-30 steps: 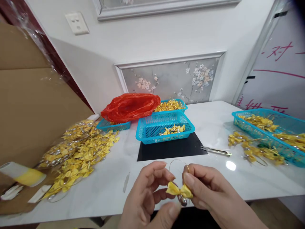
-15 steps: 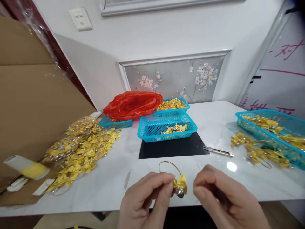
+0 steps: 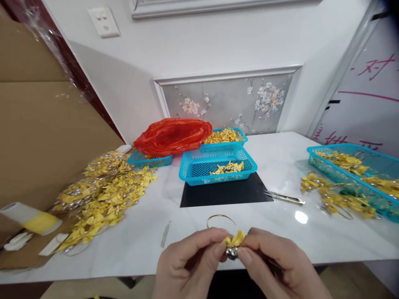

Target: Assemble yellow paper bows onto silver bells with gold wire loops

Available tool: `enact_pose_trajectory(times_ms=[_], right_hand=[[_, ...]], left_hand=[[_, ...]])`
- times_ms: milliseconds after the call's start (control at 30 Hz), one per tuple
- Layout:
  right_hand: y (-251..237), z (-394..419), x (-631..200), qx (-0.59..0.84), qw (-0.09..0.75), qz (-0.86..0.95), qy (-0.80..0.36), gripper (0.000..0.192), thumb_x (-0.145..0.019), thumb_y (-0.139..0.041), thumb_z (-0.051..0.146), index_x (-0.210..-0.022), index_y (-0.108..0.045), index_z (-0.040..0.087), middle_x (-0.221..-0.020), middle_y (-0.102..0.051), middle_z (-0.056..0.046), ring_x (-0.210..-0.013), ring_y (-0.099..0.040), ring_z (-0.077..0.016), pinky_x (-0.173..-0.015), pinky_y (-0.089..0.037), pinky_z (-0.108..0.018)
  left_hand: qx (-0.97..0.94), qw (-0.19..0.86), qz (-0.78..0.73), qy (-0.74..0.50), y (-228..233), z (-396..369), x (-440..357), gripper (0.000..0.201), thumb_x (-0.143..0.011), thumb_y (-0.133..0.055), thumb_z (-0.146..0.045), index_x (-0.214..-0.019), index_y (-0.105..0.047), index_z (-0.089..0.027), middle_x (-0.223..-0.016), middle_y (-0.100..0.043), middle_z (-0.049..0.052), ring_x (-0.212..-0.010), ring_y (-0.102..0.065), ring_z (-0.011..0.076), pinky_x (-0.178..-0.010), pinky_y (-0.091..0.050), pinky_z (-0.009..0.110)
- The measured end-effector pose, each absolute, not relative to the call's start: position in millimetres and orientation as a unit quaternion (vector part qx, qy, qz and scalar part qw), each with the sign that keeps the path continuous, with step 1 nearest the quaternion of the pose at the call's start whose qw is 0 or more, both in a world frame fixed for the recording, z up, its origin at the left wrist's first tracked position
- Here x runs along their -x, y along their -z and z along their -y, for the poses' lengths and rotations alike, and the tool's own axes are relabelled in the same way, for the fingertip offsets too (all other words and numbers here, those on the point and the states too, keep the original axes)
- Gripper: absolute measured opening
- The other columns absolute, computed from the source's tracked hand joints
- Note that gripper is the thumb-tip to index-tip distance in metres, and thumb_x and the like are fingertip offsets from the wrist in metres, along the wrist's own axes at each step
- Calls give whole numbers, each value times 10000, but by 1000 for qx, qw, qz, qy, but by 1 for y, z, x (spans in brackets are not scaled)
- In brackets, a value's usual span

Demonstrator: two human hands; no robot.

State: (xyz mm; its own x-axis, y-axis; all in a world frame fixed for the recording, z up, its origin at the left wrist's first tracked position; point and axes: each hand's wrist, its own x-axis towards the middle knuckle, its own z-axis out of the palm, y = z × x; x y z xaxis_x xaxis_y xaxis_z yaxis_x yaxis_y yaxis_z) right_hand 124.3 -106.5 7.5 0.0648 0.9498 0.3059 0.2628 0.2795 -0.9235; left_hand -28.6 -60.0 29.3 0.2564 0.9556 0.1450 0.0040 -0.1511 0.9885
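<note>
Between my hands, close to the table's front edge, is a hoop with a yellow bow (image 3: 236,238) and silver bells (image 3: 231,252). Its thin gold wire loop (image 3: 222,215) arches up behind the fingers. My left hand (image 3: 195,259) pinches the bow's left side between thumb and forefinger. From the other side, my right hand (image 3: 274,259) closes thumb and forefinger on the bow and bells. The fingertips cover part of the join between wire and bow.
A blue basket (image 3: 187,174) with some yellow pieces stands on a black mat (image 3: 224,197). Tweezers (image 3: 285,197) lie right of it. Yellow bow pieces (image 3: 109,203) heap at left. A red plastic bag (image 3: 171,137) sits behind; another blue basket (image 3: 327,162) stands at right.
My right hand has moved left and now grips the bow and bells, where before it was apart from them. The bow has turned slightly in the fingers.
</note>
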Motion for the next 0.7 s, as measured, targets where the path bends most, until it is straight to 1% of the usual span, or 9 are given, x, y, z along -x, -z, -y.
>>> enact_pose_trajectory(times_ms=[67,200,300,367,433,500,600,633,700], right_hand=[[-5,106,-125,508,531,606,-304,273,-957,-502,358,-840,-703,214,-667,-607,-6,-554,-513,-122,-514,-379,-237],[-4,108,-127,508,570,587,-271,231,-963,-505,342,-859,-674,223,-679,-581,-6,-561,-525,-124,-485,-395,-223],[-3,111,-127,485,617,543,-298,218,-1000,-449,338,-1039,-643,246,-745,-568,-8,-515,-501,-106,-446,-420,-205],[-2,112,-125,470,634,526,-316,249,-1026,-395,329,-1188,-577,273,-792,-577,-4,-456,-461,-83,-416,-420,-192],[0,111,-124,456,645,524,-319,275,-1044,-346,317,-1289,-470,309,-831,-608,5,-430,-472,-67,-408,-427,-174],[-1,107,-126,447,637,549,-306,221,-1047,-328,279,-1220,-464,303,-794,-635,25,-444,-531,-65,-435,-452,-159],[-8,100,-130,442,588,638,-228,166,-1007,-409,176,-946,-548,243,-706,-630,33,-543,-603,-76,-538,-498,-152],[-11,98,-132,430,579,667,-189,163,-981,-456,150,-903,-577,227,-721,-630,19,-596,-620,-85,-570,-507,-156],[-18,94,-134,411,581,692,-118,159,-935,-520,100,-917,-642,202,-792,-623,-17,-673,-626,-102,-590,-512,-165]], left_hand=[[-556,571,-400,-451,-25,57,30,48,-720,-823,-246,-768,-829,-245,-689,-790,19,-614,-694,137,-593,-568,153],[-375,706,-387,-459,-26,55,25,202,-569,-931,-249,-710,-802,-184,-580,-739,-4,-504,-647,73,-513,-531,107],[-255,779,-378,-431,-31,55,24,291,-470,-966,-146,-699,-788,-172,-559,-722,-12,-502,-662,62,-498,-537,87],[-196,819,-354,-406,-32,54,26,334,-464,-961,-76,-733,-786,-167,-604,-736,-3,-531,-674,52,-509,-537,66],[-150,852,-319,-386,-30,52,29,345,-486,-950,-43,-766,-778,-148,-642,-733,-3,-536,-663,29,-501,-519,40],[-116,876,-282,-373,-26,50,31,315,-517,-938,-32,-764,-764,-119,-648,-716,-6,-532,-650,15,-490,-506,26],[-86,897,-240,-361,-20,48,32,277,-563,-899,33,-754,-746,-97,-647,-695,-15,-536,-648,7,-498,-504,18],[-82,900,-230,-361,-19,48,32,274,-578,-883,52,-759,-743,-99,-649,-688,-19,-537,-647,5,-501,-503,15],[-76,902,-218,-365,-19,49,32,287,-605,-862,65,-792,-741,-116,-662,-679,-28,-549,-649,3,-515,-506,15]])
